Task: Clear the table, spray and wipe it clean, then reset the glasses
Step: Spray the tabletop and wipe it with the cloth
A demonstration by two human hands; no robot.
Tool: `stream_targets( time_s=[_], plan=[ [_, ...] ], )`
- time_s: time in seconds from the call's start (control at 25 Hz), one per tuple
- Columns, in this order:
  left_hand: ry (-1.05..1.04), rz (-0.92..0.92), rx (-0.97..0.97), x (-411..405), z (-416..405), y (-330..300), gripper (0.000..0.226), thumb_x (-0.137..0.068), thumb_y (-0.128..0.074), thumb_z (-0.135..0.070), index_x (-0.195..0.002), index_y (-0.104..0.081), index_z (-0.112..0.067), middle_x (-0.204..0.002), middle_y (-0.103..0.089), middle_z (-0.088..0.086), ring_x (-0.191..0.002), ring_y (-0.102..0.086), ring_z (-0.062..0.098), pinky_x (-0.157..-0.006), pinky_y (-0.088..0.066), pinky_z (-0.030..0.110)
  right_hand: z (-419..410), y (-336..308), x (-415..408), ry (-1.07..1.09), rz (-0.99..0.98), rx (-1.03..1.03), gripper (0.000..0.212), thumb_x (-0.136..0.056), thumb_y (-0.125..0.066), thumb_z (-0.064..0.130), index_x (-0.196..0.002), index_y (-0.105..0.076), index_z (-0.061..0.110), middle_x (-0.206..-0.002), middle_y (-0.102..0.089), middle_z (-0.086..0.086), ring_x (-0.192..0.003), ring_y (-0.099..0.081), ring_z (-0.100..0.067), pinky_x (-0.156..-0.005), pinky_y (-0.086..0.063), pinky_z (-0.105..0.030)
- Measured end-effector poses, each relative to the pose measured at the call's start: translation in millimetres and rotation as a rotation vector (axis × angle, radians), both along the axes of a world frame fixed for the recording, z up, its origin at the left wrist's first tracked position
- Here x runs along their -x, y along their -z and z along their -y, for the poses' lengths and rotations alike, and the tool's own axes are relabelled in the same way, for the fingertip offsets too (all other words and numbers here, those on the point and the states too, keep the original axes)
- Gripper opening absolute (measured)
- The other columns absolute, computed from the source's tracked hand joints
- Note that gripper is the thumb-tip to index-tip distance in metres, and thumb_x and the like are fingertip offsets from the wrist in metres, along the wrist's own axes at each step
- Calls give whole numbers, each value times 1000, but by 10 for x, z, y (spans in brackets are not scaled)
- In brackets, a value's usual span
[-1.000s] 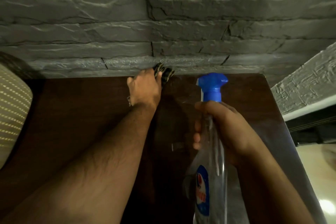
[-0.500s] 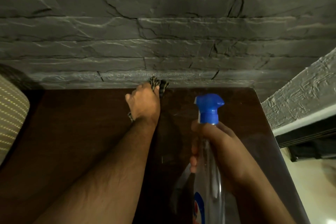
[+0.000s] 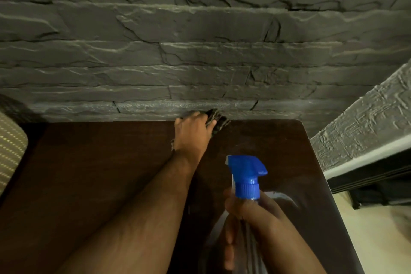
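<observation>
Dark slate-look stone wall (image 3: 200, 51) fills the upper half of my view, and below it I see the dark brown table (image 3: 100, 173), its far edge tight against that wall. My left hand (image 3: 191, 133) is stretched out to the far edge of the table, palm down, pressing a dark checked cloth (image 3: 219, 120) onto the wood right where the tabletop meets the stone; part of the cloth pokes out past the fingertips and a small frayed bit shows by the wrist. I can't tell how tightly the fingers curl over the cloth, since the back of the hand hides them. My right hand (image 3: 253, 222) is closer to me and lower in the view, fingers wrapped round the neck of a clear spray bottle (image 3: 246, 189), holding it upright above the table's near right part; its blue trigger head points to the right. A pale, shiny smear lies on the tabletop just right of the bottle. At the left edge I see a cream cushion (image 3: 10, 155) with dotted stripes beside the table. On the right, a lighter textured grey wall (image 3: 367, 127) runs down to a white ledge, with pale floor (image 3: 373, 240) beneath.
</observation>
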State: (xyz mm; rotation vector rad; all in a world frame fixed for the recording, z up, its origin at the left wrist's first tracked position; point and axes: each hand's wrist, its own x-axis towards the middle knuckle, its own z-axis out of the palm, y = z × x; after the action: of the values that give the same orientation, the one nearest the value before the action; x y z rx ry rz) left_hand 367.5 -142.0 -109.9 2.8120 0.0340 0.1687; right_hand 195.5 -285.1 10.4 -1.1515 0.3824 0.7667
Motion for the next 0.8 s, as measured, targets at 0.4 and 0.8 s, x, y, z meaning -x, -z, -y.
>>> stream_targets(
  time_s=[0.4, 0.8],
  plan=[
    [-48, 78, -46, 3, -395, 57, 34, -95, -50, -41, -96, -67, -12, -93, -62, 4, -86, -59, 23, -80, -41, 38, 74, 101, 78, 50, -6, -51, 76, -40, -83, 27, -111, -60, 11, -62, -54, -24, -45, -54, -30, -50, -48, -33],
    [111, 4, -28, 117, -257, 49, 36, -96, -44, -46, -107, -64, -18, -106, -60, -1, -97, -57, 17, -86, -40, 37, -104, 110, 178, 13, -35, -65, 61, -54, -79, 21, -110, -56, 11, -58, -54, -20, -44, -51, -28, -49, -46, -31]
  ],
)
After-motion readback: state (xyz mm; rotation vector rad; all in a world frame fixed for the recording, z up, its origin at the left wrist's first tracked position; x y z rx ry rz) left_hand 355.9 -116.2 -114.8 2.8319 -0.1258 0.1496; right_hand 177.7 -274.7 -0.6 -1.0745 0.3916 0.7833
